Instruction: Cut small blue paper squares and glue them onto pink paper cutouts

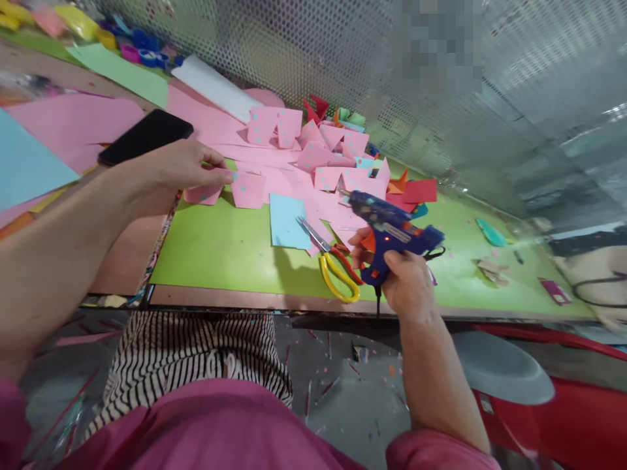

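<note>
My right hand (409, 281) is wrapped round the grip of a blue hot glue gun (392, 228) with a small glowing red light. Its nozzle points left, close to folded pink paper pieces. At the left, my left hand (196, 163) pinches the top edge of a folded pink paper piece (249, 190) with blue dots, which stands on the green mat. Scissors (343, 277) with red and yellow handles lie between the hands, their blades over a light blue paper square (289, 222).
A black phone (147, 137) lies beside my left wrist on large pink sheets. More folded pink pieces (337, 143), a white roll (215, 88) and red paper (414, 191) lie along the perforated metal panel (294, 52). A grey stool (504, 369) stands below the table edge.
</note>
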The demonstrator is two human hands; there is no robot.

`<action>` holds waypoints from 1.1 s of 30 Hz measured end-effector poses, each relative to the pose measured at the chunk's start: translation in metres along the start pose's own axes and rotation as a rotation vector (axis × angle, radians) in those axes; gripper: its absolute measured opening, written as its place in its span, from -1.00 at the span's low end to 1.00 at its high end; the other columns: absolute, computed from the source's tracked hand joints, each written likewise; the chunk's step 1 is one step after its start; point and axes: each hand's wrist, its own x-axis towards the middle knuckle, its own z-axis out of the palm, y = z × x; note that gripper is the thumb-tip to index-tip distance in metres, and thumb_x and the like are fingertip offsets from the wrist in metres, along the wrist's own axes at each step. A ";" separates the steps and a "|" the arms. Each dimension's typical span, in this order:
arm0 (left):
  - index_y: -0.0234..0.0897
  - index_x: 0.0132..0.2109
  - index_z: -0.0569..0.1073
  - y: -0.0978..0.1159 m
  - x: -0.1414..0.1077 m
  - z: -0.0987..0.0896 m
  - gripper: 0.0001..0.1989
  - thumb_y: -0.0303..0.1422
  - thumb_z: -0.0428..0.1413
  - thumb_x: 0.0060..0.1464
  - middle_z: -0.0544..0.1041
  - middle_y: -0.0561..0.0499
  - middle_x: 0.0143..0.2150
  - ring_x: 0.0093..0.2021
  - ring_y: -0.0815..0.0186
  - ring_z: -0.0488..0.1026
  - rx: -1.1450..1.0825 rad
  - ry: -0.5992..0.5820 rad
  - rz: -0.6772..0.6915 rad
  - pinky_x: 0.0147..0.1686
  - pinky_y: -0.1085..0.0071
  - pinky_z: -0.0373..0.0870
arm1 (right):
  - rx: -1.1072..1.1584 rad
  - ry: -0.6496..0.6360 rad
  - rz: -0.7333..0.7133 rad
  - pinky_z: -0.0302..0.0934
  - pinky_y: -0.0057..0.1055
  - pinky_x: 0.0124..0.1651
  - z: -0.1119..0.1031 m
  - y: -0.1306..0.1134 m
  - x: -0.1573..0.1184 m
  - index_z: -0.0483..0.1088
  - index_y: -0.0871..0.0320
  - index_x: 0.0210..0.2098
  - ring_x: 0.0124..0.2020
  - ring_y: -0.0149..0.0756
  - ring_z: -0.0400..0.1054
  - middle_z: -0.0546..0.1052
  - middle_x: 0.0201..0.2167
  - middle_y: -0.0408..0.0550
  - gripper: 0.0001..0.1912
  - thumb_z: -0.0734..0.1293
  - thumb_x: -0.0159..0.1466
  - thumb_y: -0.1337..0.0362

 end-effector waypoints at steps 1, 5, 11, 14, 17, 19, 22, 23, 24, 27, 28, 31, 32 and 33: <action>-0.34 -0.28 0.60 0.000 0.000 0.000 -0.54 -0.01 0.06 0.04 0.48 0.02 -0.49 -0.42 0.36 0.27 -0.001 0.003 0.007 -0.34 0.38 0.15 | 0.072 -0.046 0.034 0.36 -0.24 -0.27 0.011 -0.004 0.002 0.47 0.10 -0.11 -0.37 -0.26 0.42 0.57 -0.20 0.00 -0.57 0.27 0.29 -0.11; -0.39 -0.17 0.61 -0.005 0.002 0.002 -0.46 0.03 0.08 0.00 0.52 -0.01 -0.40 -0.37 0.34 0.32 0.023 0.043 -0.023 -0.29 0.38 0.17 | 0.019 -0.184 0.084 0.23 -0.34 -0.38 0.054 -0.011 0.019 0.48 0.13 -0.24 -0.42 -0.35 0.36 0.54 -0.35 -0.04 -0.51 0.31 0.29 -0.20; -0.40 -0.14 0.62 -0.011 0.006 0.004 -0.42 0.06 0.08 0.03 0.48 0.02 -0.46 -0.38 0.34 0.32 0.054 0.062 -0.006 -0.27 0.38 0.18 | -0.222 -0.252 0.011 0.09 -0.36 -0.40 0.079 -0.005 0.046 0.45 0.16 -0.27 -0.45 -0.38 0.24 0.41 -0.48 -0.11 -0.47 0.23 0.34 -0.22; -0.42 -0.14 0.62 -0.009 0.005 0.004 -0.42 0.05 0.09 0.05 0.47 0.02 -0.47 -0.39 0.34 0.33 0.056 0.058 -0.001 -0.26 0.38 0.19 | -0.289 -0.257 -0.026 0.05 -0.36 -0.41 0.082 -0.005 0.049 0.42 0.14 -0.29 -0.46 -0.38 0.18 0.35 -0.53 -0.15 -0.48 0.20 0.35 -0.21; -0.40 -0.17 0.62 -0.003 0.003 0.002 -0.47 0.02 0.06 0.10 0.49 0.02 -0.49 -0.40 0.37 0.31 0.023 0.005 0.012 -0.26 0.38 0.19 | -0.323 -0.254 -0.034 0.02 -0.35 -0.41 0.084 -0.008 0.049 0.38 0.13 -0.35 -0.47 -0.38 0.15 0.30 -0.56 -0.17 -0.48 0.19 0.35 -0.21; -0.38 -0.19 0.62 -0.001 0.001 0.001 -0.49 0.00 0.06 0.09 0.48 0.03 -0.49 -0.43 0.38 0.28 0.020 -0.010 0.013 -0.29 0.37 0.18 | -0.344 -0.254 -0.026 0.02 -0.34 -0.41 0.085 -0.008 0.051 0.36 0.12 -0.37 -0.48 -0.37 0.15 0.30 -0.56 -0.17 -0.48 0.19 0.34 -0.21; -0.37 -0.19 0.62 -0.001 0.002 0.001 -0.49 0.01 0.06 0.06 0.46 0.04 -0.50 -0.44 0.38 0.27 0.029 -0.002 0.013 -0.32 0.36 0.16 | -0.370 -0.259 -0.022 0.04 -0.32 -0.39 0.087 -0.009 0.054 0.35 0.11 -0.36 -0.46 -0.35 0.17 0.31 -0.55 -0.16 -0.49 0.19 0.33 -0.22; -0.37 -0.20 0.62 -0.002 0.003 0.001 -0.48 0.02 0.06 0.05 0.45 0.04 -0.50 -0.44 0.37 0.27 0.031 0.003 0.011 -0.32 0.35 0.16 | -0.375 -0.258 -0.024 0.05 -0.32 -0.38 0.087 -0.009 0.055 0.34 0.11 -0.35 -0.45 -0.34 0.19 0.31 -0.55 -0.16 -0.49 0.19 0.33 -0.22; -0.36 -0.19 0.63 -0.003 0.004 0.002 -0.47 0.03 0.06 0.05 0.46 0.03 -0.50 -0.44 0.36 0.28 0.031 0.010 0.012 -0.32 0.35 0.16 | -0.381 -0.256 -0.028 0.06 -0.32 -0.37 0.088 -0.009 0.056 0.33 0.11 -0.36 -0.44 -0.34 0.20 0.32 -0.55 -0.15 -0.50 0.19 0.33 -0.22; -0.32 -0.21 0.63 -0.004 0.007 0.002 -0.51 0.01 0.09 0.02 0.46 0.03 -0.49 -0.43 0.33 0.31 0.031 0.023 0.009 -0.32 0.33 0.16 | -0.389 -0.252 -0.038 0.08 -0.31 -0.35 0.089 -0.010 0.056 0.30 0.10 -0.37 -0.41 -0.32 0.22 0.33 -0.54 -0.14 -0.50 0.19 0.32 -0.23; -0.31 -0.21 0.63 -0.004 0.007 0.002 -0.53 0.00 0.09 0.03 0.46 0.03 -0.50 -0.42 0.33 0.31 0.030 0.019 0.010 -0.32 0.33 0.16 | -0.390 -0.252 -0.039 0.08 -0.31 -0.34 0.089 -0.010 0.056 0.30 0.10 -0.37 -0.41 -0.31 0.23 0.33 -0.53 -0.14 -0.50 0.19 0.32 -0.23; -0.32 -0.23 0.63 0.000 0.004 0.001 -0.56 -0.03 0.08 0.05 0.44 0.03 -0.52 -0.43 0.35 0.29 0.031 0.000 0.008 -0.33 0.35 0.16 | -0.396 -0.249 -0.041 0.10 -0.30 -0.33 0.089 -0.010 0.055 0.31 0.10 -0.36 -0.39 -0.30 0.24 0.34 -0.52 -0.13 -0.49 0.18 0.32 -0.23; -0.33 -0.23 0.62 0.001 0.003 0.000 -0.56 -0.04 0.08 0.06 0.43 0.03 -0.53 -0.44 0.36 0.27 0.032 -0.002 0.005 -0.33 0.36 0.16 | -0.399 -0.250 -0.043 0.10 -0.30 -0.32 0.089 -0.010 0.055 0.32 0.10 -0.36 -0.39 -0.30 0.25 0.34 -0.52 -0.12 -0.48 0.18 0.32 -0.23; -0.33 -0.22 0.62 0.003 0.002 0.000 -0.57 -0.05 0.07 0.07 0.43 0.04 -0.53 -0.44 0.36 0.27 0.030 -0.002 0.002 -0.33 0.36 0.16 | -0.401 -0.252 -0.046 0.11 -0.30 -0.32 0.089 -0.010 0.055 0.33 0.11 -0.35 -0.39 -0.30 0.25 0.34 -0.52 -0.12 -0.48 0.17 0.32 -0.23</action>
